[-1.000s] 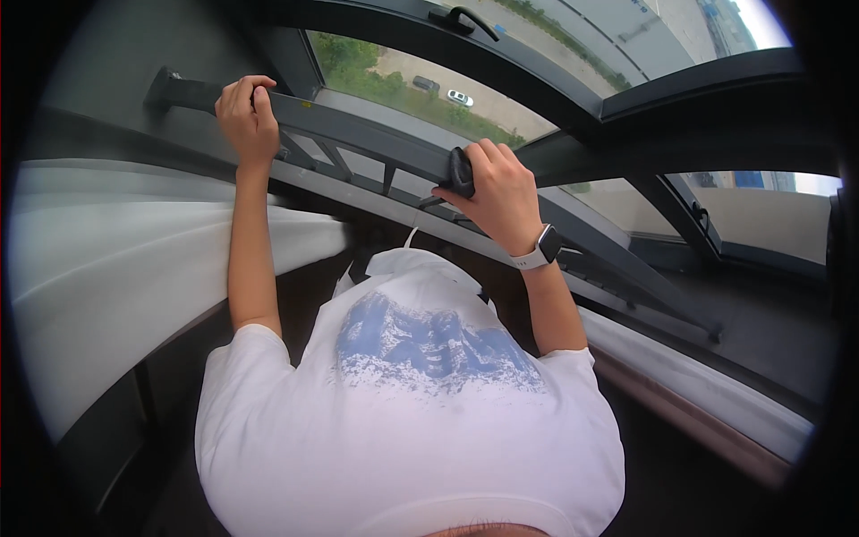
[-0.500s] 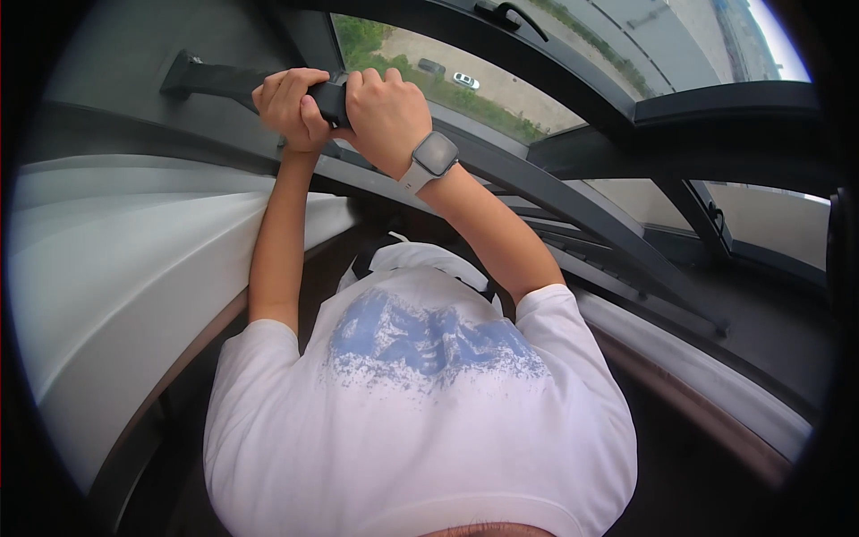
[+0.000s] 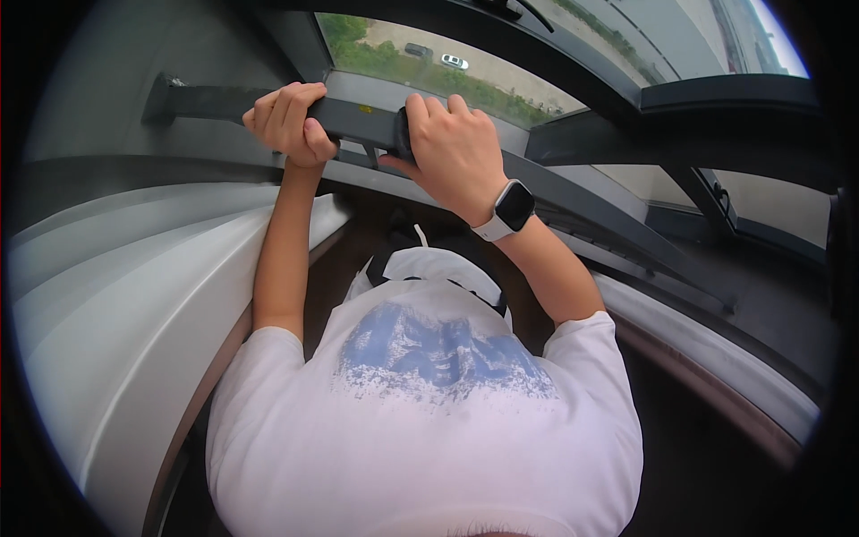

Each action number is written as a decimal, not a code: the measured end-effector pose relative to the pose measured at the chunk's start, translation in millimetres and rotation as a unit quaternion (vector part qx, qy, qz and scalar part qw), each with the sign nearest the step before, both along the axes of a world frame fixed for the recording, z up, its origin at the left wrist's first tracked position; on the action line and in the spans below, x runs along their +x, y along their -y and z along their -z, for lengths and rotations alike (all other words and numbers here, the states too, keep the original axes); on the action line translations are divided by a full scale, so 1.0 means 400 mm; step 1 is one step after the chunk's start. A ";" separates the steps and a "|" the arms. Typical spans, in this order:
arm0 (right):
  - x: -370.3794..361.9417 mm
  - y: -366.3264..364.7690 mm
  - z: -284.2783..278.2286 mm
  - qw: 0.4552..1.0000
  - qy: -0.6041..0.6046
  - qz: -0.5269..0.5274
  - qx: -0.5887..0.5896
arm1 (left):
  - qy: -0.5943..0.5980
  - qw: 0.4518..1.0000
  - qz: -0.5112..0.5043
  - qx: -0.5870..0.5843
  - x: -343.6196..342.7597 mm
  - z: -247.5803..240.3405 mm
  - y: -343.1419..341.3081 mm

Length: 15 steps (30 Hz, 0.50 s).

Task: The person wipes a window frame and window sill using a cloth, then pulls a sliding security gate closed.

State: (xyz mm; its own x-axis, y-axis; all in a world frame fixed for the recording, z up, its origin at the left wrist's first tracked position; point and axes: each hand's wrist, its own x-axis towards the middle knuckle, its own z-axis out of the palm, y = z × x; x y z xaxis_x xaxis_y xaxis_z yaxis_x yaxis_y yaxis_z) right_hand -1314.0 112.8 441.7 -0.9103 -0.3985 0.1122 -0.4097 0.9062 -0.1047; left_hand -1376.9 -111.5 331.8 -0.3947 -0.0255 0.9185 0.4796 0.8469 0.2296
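Note:
A dark grey metal railing (image 3: 358,121) runs across in front of me, from a mount on the wall at far left toward the right. My left hand (image 3: 291,123) is closed, its fingers wrapped over the railing. To its right, my right hand (image 3: 458,148) is closed over a dark, soft-looking pad or cloth (image 3: 403,134) against the railing. Only that thing's left edge shows, so its exact kind is unclear. A bare stretch of railing with a small yellow mark (image 3: 365,109) lies between my hands. A watch (image 3: 514,206) with a pale strap is on my right wrist.
Dark-framed windows (image 3: 573,148) stand beyond the railing, with cars (image 3: 455,62) and greenery far below. A window handle (image 3: 528,13) is at the top. White curved panels or folds (image 3: 179,259) flank my left arm; a pale ledge (image 3: 716,349) runs at right.
My right hand has slid right along the railing with the dark thing, away from my left hand. The left hand keeps its hold on the railing. My view has shifted slightly.

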 end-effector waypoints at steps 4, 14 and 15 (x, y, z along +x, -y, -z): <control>-0.085 0.105 0.034 0.996 0.030 -0.064 -0.057 | -0.007 0.999 0.040 0.007 -0.003 -0.021 -0.003; 0.046 -0.165 0.007 0.995 0.001 -0.046 -0.090 | 0.022 0.998 0.044 -0.024 0.008 -0.024 0.018; 0.071 -0.220 0.003 0.996 -0.004 -0.035 -0.086 | 0.032 0.998 0.037 -0.030 0.010 -0.026 0.016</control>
State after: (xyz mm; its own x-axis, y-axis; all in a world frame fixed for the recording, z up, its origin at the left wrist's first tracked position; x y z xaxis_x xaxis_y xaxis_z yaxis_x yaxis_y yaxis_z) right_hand -1285.6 200.6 440.4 -0.8795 -0.4357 0.1913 -0.4731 0.8438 -0.2532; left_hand -1372.7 -117.9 342.3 -0.4515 0.0612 0.8902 0.5280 0.8225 0.2112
